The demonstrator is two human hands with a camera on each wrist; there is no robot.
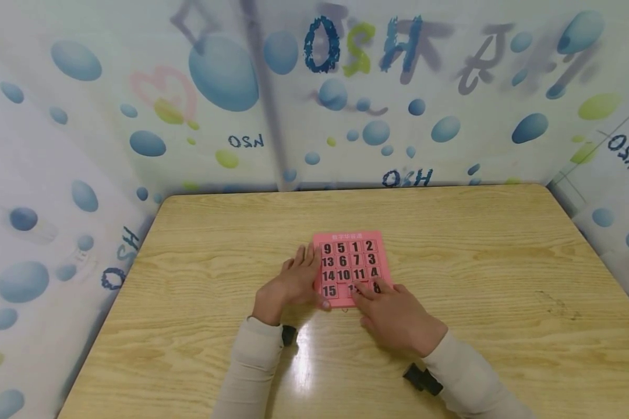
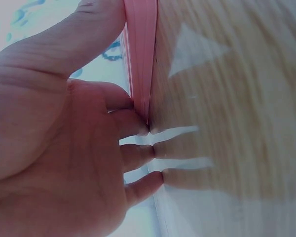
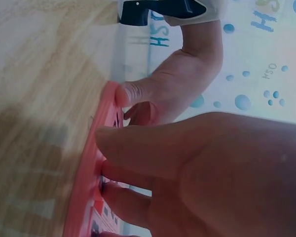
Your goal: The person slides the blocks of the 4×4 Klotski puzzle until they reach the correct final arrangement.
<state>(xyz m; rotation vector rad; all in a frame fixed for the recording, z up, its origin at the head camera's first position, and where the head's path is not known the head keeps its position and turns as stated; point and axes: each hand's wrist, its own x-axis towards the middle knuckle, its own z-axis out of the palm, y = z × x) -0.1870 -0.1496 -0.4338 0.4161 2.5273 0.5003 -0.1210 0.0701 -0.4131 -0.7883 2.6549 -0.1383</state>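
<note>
A pink number sliding puzzle (image 1: 347, 237) lies flat on the wooden table, its square tiles printed with black numerals. My left hand (image 1: 296, 282) rests along its left edge, the thumb on the lower left corner. In the left wrist view, those fingers (image 2: 138, 157) extend fairly straight beside the pink side wall, tips down at the table. My right hand (image 1: 400, 317) touches the lower right tiles with its fingertips, partly covering the bottom row. Right of tile 15 (image 1: 329, 291) a gap shows. The right thumb (image 3: 138, 143) sits at the near edge in the right wrist view.
The light wooden table (image 1: 477, 250) extends around the puzzle on every side. Behind it stands a white wall (image 1: 304, 128) patterned with blue and green drops. Black camera mounts (image 1: 421, 379) hang from both sleeved wrists.
</note>
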